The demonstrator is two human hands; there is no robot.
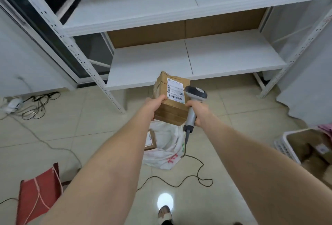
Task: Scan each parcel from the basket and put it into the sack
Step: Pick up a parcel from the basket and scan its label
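Grip of left hand (154,104) round parcel (170,115), barcode label (175,90) text illegible, right hand (197,110) grip round scanner (196,92)

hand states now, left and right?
Left hand: closed, gripping the cardboard parcel by its left side.
Right hand: closed round the barcode scanner handle.

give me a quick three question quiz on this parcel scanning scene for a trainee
1. True or false: the left hand grips the brown cardboard parcel.
2. The grey handheld barcode scanner is held by: A) the right hand; B) the left hand; C) nobody.
3. What lies inside the white sack below the hands?

Key: 1 true. 2 A. 3 a labelled cardboard parcel.
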